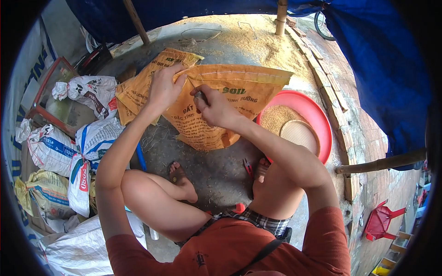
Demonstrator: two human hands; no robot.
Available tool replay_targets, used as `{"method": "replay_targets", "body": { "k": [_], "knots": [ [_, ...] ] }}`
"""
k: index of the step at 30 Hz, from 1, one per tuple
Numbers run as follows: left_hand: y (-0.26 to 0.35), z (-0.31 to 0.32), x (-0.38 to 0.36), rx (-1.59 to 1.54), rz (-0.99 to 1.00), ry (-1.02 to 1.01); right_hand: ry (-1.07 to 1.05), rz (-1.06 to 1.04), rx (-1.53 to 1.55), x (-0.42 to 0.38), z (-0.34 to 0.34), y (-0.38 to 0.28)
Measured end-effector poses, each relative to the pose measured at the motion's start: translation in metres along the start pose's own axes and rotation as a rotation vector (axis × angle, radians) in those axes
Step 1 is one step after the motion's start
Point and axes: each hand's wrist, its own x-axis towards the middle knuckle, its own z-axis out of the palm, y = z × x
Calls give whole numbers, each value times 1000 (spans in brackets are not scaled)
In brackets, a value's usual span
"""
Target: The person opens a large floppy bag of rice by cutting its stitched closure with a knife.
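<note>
An orange printed soil sack [207, 124] with a pale stitched seam along its top edge is held up in front of me. My left hand [165, 87] pinches the sack near its upper left corner. Just right of it, my right hand [215, 106] is closed in a fist against the sack's printed face. A small dark tool [200, 95] pokes out of that fist; its working end is hidden, so its exact kind cannot be told. Behind the left hand lies more orange sacking [133, 92], folded and creased.
A pink basin [322, 115] with grain and a round sieve [299, 133] sits on the right. Red-handled pliers [248, 169] lie near my foot. Filled white sacks [53, 149] crowd the left. Grain [271, 48] is spread beyond, beside a brick border [329, 92].
</note>
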Motion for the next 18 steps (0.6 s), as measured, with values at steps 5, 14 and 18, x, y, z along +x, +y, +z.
{"method": "replay_targets", "body": {
  "k": [5, 14, 18],
  "knots": [
    [1, 5, 4, -37, 20, 17, -179, 346, 717, -5, -21, -19],
    [6, 10, 1, -27, 46, 27, 23, -82, -407, -6, -14, -4],
    [5, 12, -2, -63, 53, 86, -55, 80, 50, -5, -17, -12]
  ]
}}
